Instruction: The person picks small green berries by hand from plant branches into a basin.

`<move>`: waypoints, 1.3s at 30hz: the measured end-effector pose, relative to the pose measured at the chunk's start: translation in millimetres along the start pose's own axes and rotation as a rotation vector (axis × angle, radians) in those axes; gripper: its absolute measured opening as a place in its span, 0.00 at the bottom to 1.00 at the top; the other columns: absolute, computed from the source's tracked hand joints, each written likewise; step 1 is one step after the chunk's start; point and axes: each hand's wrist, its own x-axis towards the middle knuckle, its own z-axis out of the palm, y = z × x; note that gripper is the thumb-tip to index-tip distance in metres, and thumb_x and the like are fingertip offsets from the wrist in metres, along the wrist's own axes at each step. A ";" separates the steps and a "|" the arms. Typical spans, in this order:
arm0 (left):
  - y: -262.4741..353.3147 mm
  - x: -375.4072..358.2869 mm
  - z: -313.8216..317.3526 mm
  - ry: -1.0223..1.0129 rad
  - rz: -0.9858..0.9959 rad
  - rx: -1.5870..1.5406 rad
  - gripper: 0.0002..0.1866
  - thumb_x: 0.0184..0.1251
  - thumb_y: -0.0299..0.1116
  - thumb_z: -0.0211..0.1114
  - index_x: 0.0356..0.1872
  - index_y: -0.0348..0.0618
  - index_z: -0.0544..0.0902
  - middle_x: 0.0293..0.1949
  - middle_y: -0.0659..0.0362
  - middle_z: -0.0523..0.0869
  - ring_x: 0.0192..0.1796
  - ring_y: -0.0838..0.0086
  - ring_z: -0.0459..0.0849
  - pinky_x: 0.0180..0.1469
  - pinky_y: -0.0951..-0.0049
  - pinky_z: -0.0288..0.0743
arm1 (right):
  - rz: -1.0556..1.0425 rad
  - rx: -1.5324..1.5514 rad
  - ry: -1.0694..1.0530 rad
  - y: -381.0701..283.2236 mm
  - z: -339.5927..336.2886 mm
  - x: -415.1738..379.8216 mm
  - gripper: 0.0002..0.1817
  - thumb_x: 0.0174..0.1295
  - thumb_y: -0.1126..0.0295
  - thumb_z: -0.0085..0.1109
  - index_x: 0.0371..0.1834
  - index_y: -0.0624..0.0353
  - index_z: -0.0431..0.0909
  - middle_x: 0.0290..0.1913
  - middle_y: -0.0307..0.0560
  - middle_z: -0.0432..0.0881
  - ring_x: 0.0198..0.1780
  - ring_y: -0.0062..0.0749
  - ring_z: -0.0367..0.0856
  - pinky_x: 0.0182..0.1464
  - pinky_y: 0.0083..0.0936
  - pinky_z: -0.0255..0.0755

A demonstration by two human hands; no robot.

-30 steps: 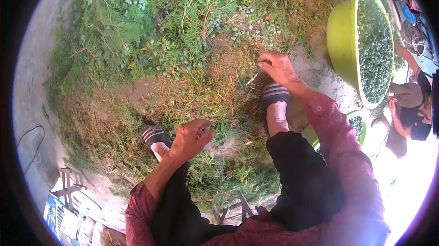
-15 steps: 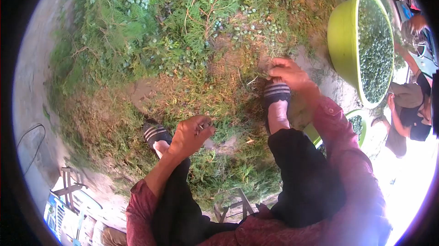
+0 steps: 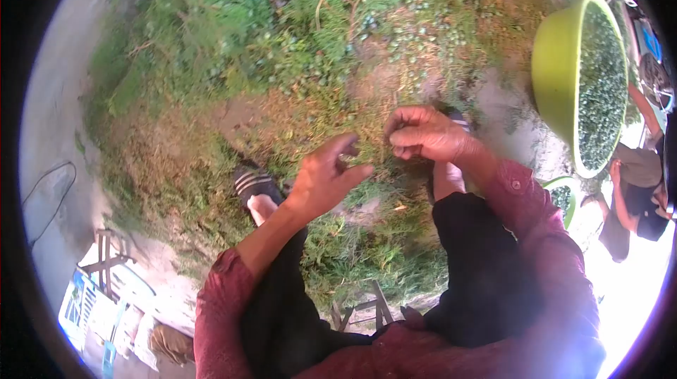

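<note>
Grassy ground underfoot; left hand (image 3: 326, 181) cupped open to receive, right hand (image 3: 423, 133) pinched closed (contents unclear) just beside it.

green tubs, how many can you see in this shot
2. A big tub full of small green bits stands tilted at upper right. A smaller tub shows partly behind the person's right sleeve, lower down. Others may be hidden past the edge of view.
</note>
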 end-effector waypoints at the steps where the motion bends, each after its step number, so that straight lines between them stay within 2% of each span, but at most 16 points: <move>1: 2.5 2.2 1.6 0.010 -0.015 0.009 0.17 0.56 0.37 0.65 0.41 0.36 0.75 0.29 0.60 0.79 0.28 0.81 0.76 0.30 0.78 0.72 | 0.006 -0.017 -0.025 -2.0 15.0 2.6 0.10 0.57 0.67 0.60 0.38 0.60 0.75 0.30 0.38 0.78 0.31 0.20 0.77 0.34 0.17 0.73; 4: 10.6 4.8 0.9 -0.209 -0.227 -0.334 0.14 0.60 0.35 0.63 0.38 0.33 0.76 0.29 0.57 0.80 0.27 0.78 0.78 0.30 0.77 0.74 | -0.008 -0.177 -0.045 -3.6 33.0 8.5 0.10 0.58 0.67 0.59 0.38 0.62 0.74 0.30 0.39 0.78 0.31 0.20 0.77 0.34 0.19 0.74; 7: 3.2 1.5 0.9 -0.266 -0.430 -0.569 0.10 0.59 0.33 0.62 0.33 0.35 0.76 0.25 0.58 0.79 0.22 0.78 0.76 0.27 0.76 0.73 | -0.074 -0.275 -0.096 4.9 26.6 11.3 0.11 0.58 0.68 0.58 0.38 0.64 0.74 0.30 0.39 0.78 0.30 0.20 0.77 0.34 0.20 0.74; 10: -12.3 -2.9 7.1 -0.310 -0.533 -0.795 0.07 0.58 0.31 0.62 0.30 0.36 0.76 0.22 0.60 0.77 0.18 0.79 0.73 0.23 0.76 0.71 | -0.051 -0.211 -0.062 9.0 32.4 10.1 0.09 0.57 0.70 0.58 0.35 0.63 0.73 0.29 0.38 0.77 0.28 0.19 0.75 0.30 0.17 0.72; 11: -11.0 -5.3 7.7 -0.308 -0.532 -0.797 0.07 0.58 0.31 0.62 0.30 0.36 0.76 0.22 0.60 0.77 0.18 0.79 0.73 0.23 0.76 0.71 | -0.050 -0.213 -0.064 13.2 29.1 12.6 0.09 0.57 0.70 0.58 0.35 0.63 0.73 0.29 0.38 0.77 0.28 0.19 0.75 0.30 0.17 0.72; 13: -6.5 -9.5 8.1 -0.421 -0.535 -0.837 0.08 0.57 0.32 0.63 0.30 0.37 0.77 0.20 0.60 0.76 0.17 0.80 0.71 0.22 0.76 0.70 | -0.021 0.188 -0.177 24.3 16.7 19.3 0.06 0.56 0.72 0.58 0.32 0.61 0.73 0.28 0.37 0.76 0.26 0.16 0.74 0.26 0.14 0.68; 16: -6.6 -9.3 5.6 -0.475 -0.496 -0.698 0.10 0.57 0.33 0.64 0.34 0.36 0.77 0.20 0.60 0.76 0.17 0.79 0.71 0.21 0.76 0.71 | -0.046 0.217 -0.061 9.4 7.3 17.1 0.05 0.55 0.72 0.58 0.31 0.58 0.72 0.27 0.35 0.76 0.25 0.14 0.73 0.25 0.12 0.65; 17: -6.3 -9.1 6.2 -0.477 -0.496 -0.702 0.10 0.57 0.33 0.64 0.34 0.36 0.77 0.20 0.60 0.76 0.17 0.79 0.71 0.21 0.76 0.71 | -0.043 0.215 -0.058 9.3 8.5 17.5 0.05 0.55 0.72 0.58 0.31 0.58 0.72 0.27 0.35 0.76 0.25 0.14 0.73 0.25 0.12 0.65; 19: -5.8 -8.4 7.8 -0.193 -0.430 -0.695 0.14 0.58 0.35 0.63 0.39 0.35 0.76 0.22 0.58 0.77 0.18 0.78 0.72 0.22 0.76 0.71 | -0.017 0.172 -0.085 10.0 14.4 21.3 0.06 0.56 0.70 0.58 0.33 0.57 0.73 0.28 0.34 0.77 0.26 0.15 0.74 0.28 0.13 0.67; 21: -9.5 -7.3 4.6 -0.217 -0.404 -0.693 0.17 0.60 0.36 0.61 0.43 0.33 0.75 0.25 0.57 0.78 0.19 0.78 0.74 0.22 0.78 0.71 | 0.024 0.118 -0.059 8.5 28.4 23.6 0.07 0.56 0.68 0.58 0.34 0.58 0.73 0.28 0.35 0.76 0.28 0.17 0.75 0.31 0.15 0.70; 24: -4.4 -7.4 0.6 -0.227 -0.415 -0.595 0.14 0.58 0.37 0.63 0.34 0.33 0.79 0.24 0.58 0.79 0.19 0.79 0.76 0.18 0.80 0.69 | 0.007 -0.208 -0.039 9.5 37.8 27.6 0.08 0.56 0.70 0.57 0.35 0.61 0.73 0.27 0.36 0.75 0.29 0.20 0.75 0.33 0.17 0.72; 27: -14.9 -9.8 -2.8 -0.309 -0.462 -0.589 0.12 0.58 0.36 0.63 0.30 0.34 0.79 0.22 0.59 0.80 0.19 0.80 0.76 0.19 0.80 0.69 | 0.026 -0.362 -0.064 2.5 40.7 27.4 0.06 0.55 0.73 0.56 0.34 0.61 0.73 0.27 0.36 0.75 0.28 0.19 0.74 0.30 0.17 0.71; 28: -15.0 -10.8 -3.7 -0.309 -0.463 -0.590 0.12 0.58 0.36 0.63 0.30 0.34 0.79 0.22 0.59 0.80 0.19 0.80 0.76 0.19 0.80 0.69 | 0.028 -0.361 -0.064 4.8 35.9 29.1 0.06 0.55 0.73 0.56 0.34 0.61 0.73 0.27 0.36 0.75 0.28 0.19 0.74 0.30 0.17 0.71; 30: -10.1 -13.0 -6.9 -0.490 -0.458 -0.554 0.10 0.60 0.33 0.61 0.34 0.34 0.78 0.22 0.60 0.79 0.19 0.79 0.75 0.20 0.79 0.67 | 0.000 -0.041 -0.122 12.4 18.8 31.2 0.05 0.54 0.72 0.54 0.33 0.60 0.73 0.26 0.35 0.74 0.26 0.18 0.73 0.27 0.15 0.69; 36: -25.0 -18.8 -2.1 -0.305 -0.365 -0.626 0.08 0.58 0.25 0.60 0.37 0.33 0.78 0.25 0.58 0.81 0.24 0.77 0.79 0.26 0.79 0.72 | 0.028 -0.101 -0.085 -2.6 0.3 35.8 0.09 0.56 0.66 0.57 0.35 0.58 0.72 0.28 0.35 0.75 0.27 0.16 0.74 0.26 0.14 0.67; 39: -25.6 -20.0 -6.0 -0.246 -0.317 -0.616 0.09 0.58 0.26 0.61 0.38 0.32 0.77 0.27 0.56 0.81 0.25 0.76 0.80 0.28 0.78 0.73 | 0.044 -0.209 -0.085 -7.9 14.0 38.7 0.12 0.57 0.61 0.59 0.35 0.59 0.73 0.28 0.35 0.76 0.28 0.15 0.75 0.26 0.13 0.68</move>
